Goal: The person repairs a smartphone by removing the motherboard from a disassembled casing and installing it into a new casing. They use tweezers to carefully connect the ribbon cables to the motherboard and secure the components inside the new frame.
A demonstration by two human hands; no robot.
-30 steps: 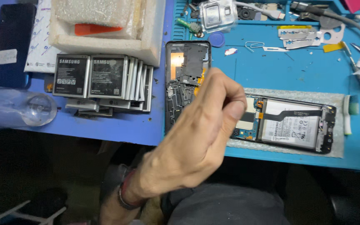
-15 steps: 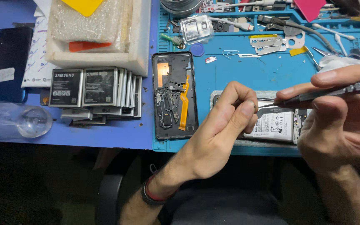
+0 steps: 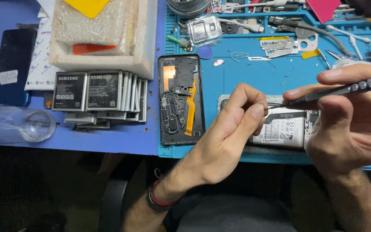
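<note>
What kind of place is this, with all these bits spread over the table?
It looks like a phone repair bench. An opened phone lies on a blue work mat, the right hand points a slim screwdriver at it beside the left hand, and a row of phone batteries stands nearby.

My table (image 3: 108, 144) has a purplish-blue top, and a brighter blue work mat (image 3: 245, 77) with moulded compartments along its far edge covers the part straight ahead of me. The light is even and bright across both, with soft shadows only. Below the near edge of the table everything falls into darkness: the floor (image 3: 31, 193) is nearly black and I can make out no detail there. A dark rounded chair part (image 3: 112, 202) shows beside my lap.
</note>
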